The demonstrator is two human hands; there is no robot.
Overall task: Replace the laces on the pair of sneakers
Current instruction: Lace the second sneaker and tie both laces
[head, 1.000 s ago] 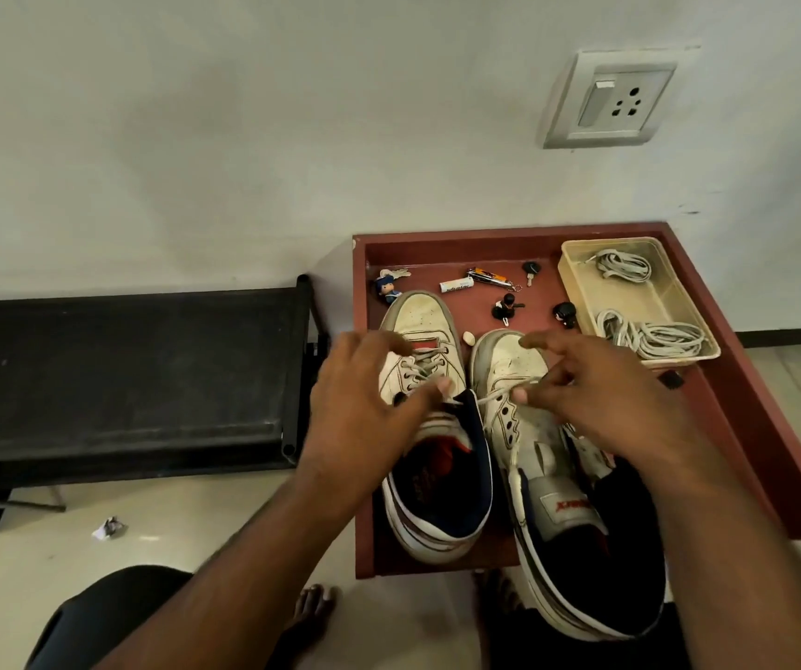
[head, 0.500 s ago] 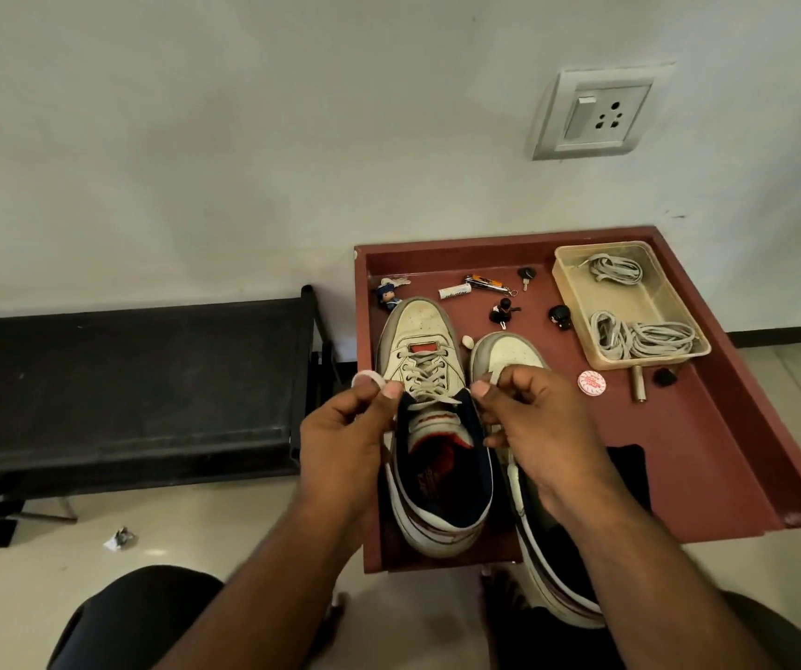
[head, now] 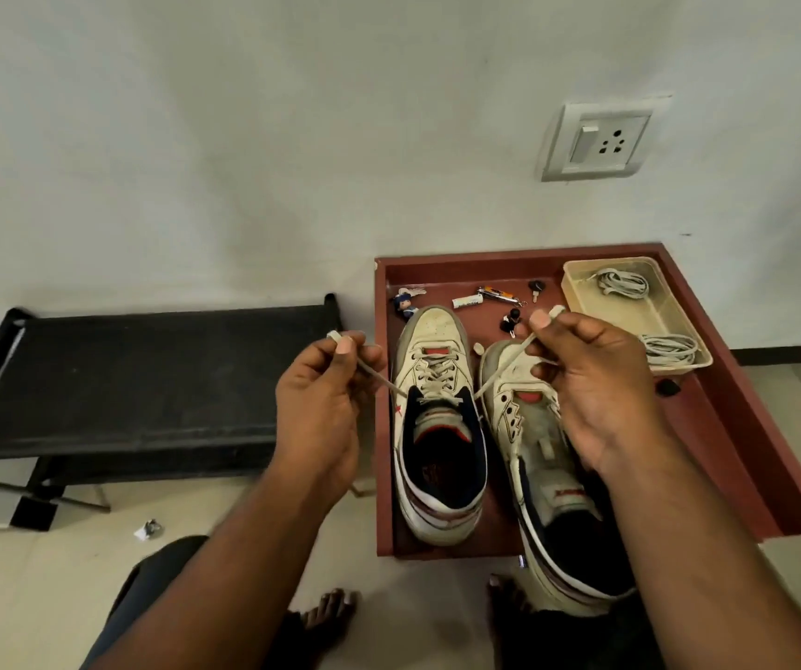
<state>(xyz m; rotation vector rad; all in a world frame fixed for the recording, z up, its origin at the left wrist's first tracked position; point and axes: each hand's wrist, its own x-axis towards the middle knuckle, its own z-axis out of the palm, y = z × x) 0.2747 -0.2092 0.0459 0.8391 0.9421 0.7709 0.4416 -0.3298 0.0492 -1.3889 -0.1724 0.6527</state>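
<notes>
Two worn white sneakers stand side by side on a red-brown table (head: 737,427). The left sneaker (head: 437,427) is laced with a grey-white lace (head: 437,374). My left hand (head: 326,398) pinches one end of that lace, drawn out to the left. My right hand (head: 596,379) pinches the other end, drawn out to the right above the right sneaker (head: 533,442). The right sneaker shows bare eyelets, and its heel juts past the table's front edge.
A beige tray (head: 630,316) at the table's back right holds bundled white laces (head: 669,348). Keys, a small figurine (head: 405,304) and other bits lie behind the shoes. A black bench (head: 137,379) stands to the left, a wall socket (head: 601,142) above. My bare feet are below.
Both hands took hold of the left sneaker's lace ends and pulled them apart, upward and outward. The lace ends now stretch taut from the top eyelets.
</notes>
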